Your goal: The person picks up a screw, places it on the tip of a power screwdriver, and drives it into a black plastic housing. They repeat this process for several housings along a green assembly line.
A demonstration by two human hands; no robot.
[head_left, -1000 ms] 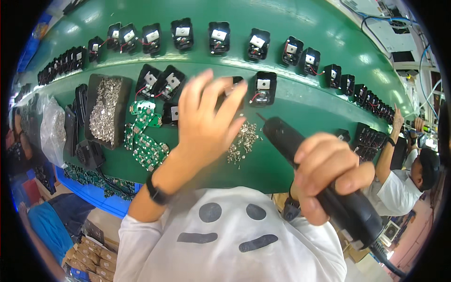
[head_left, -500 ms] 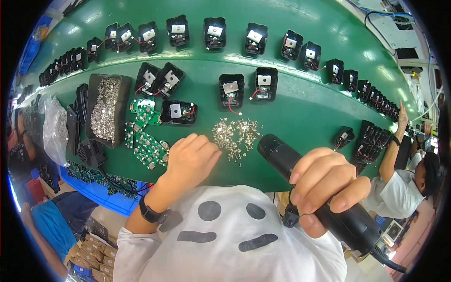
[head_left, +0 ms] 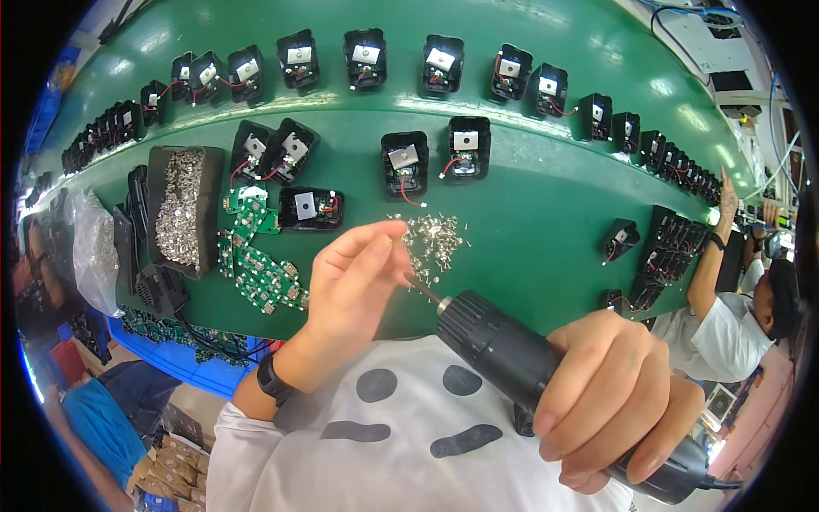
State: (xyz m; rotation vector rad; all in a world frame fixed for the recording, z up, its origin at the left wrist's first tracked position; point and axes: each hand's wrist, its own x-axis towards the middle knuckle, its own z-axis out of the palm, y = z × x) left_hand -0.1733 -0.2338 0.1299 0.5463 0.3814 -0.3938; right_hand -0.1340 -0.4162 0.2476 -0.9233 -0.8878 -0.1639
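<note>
My right hand (head_left: 614, 401) is wrapped around a black electric screwdriver (head_left: 499, 346), its bit pointing up and left. My left hand (head_left: 354, 277) is raised near the bit's tip, thumb and fingers pinched together. Whatever lies between those fingertips is too small or hidden to name. Just beyond the two hands, a loose pile of small silver screws (head_left: 439, 243) is spread on the green table (head_left: 529, 230). Behind the pile stand two open black housings (head_left: 405, 171), each with a metal plate and a red wire.
To the left are green circuit boards (head_left: 264, 277), a dark box (head_left: 213, 179) full of screws and a clear plastic bag (head_left: 92, 256). More black housings (head_left: 365, 60) line the far side. Stacked housings (head_left: 665, 256) stand at the right, near another person (head_left: 725, 320).
My left hand has turned from a loose curl near the pile to a pinch by the bit. The screwdriver has swung left and lower, toward the left fingers. The view has shifted slightly.
</note>
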